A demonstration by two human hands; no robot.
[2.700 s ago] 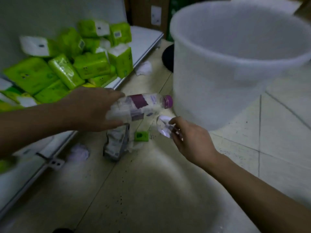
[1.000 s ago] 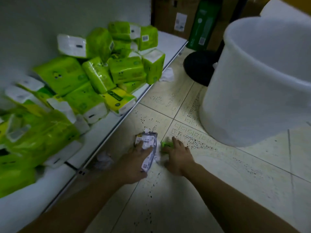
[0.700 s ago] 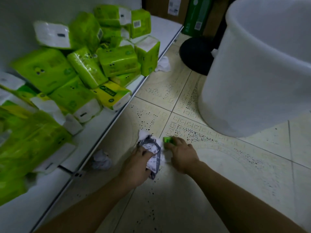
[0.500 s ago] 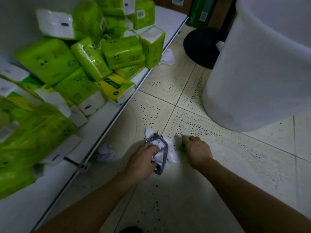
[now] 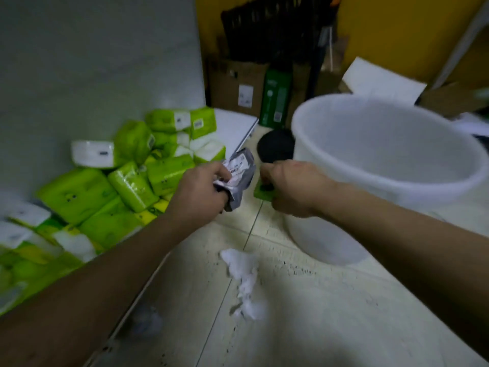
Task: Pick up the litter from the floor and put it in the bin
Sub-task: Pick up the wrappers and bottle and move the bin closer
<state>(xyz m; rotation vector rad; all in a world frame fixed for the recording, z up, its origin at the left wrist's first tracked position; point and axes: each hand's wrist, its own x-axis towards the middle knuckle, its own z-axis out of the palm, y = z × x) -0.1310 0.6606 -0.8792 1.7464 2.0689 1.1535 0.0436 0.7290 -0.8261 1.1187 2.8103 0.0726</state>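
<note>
My left hand [image 5: 199,190] is raised off the floor and grips a crumpled grey wrapper [image 5: 239,173] with a white label. My right hand [image 5: 289,188] is closed on a small green packet [image 5: 260,193], held just left of the white bin [image 5: 391,178]. The bin stands on the tiled floor at the right, its mouth open toward me. Crumpled white tissue [image 5: 244,279] lies on the floor below my hands. Another pale crumpled tissue [image 5: 146,320] lies by the shelf's edge.
A low white shelf at the left holds several green tissue packs [image 5: 127,181]. A black round base [image 5: 276,149] stands behind the bin. Cardboard boxes [image 5: 238,86] and a green carton [image 5: 276,102] lean against the yellow back wall.
Both hands have lifted from the floor toward the bin, the left carrying the grey wrapper, the right the green packet. The white tissue stays on the floor. The view has tilted upward.
</note>
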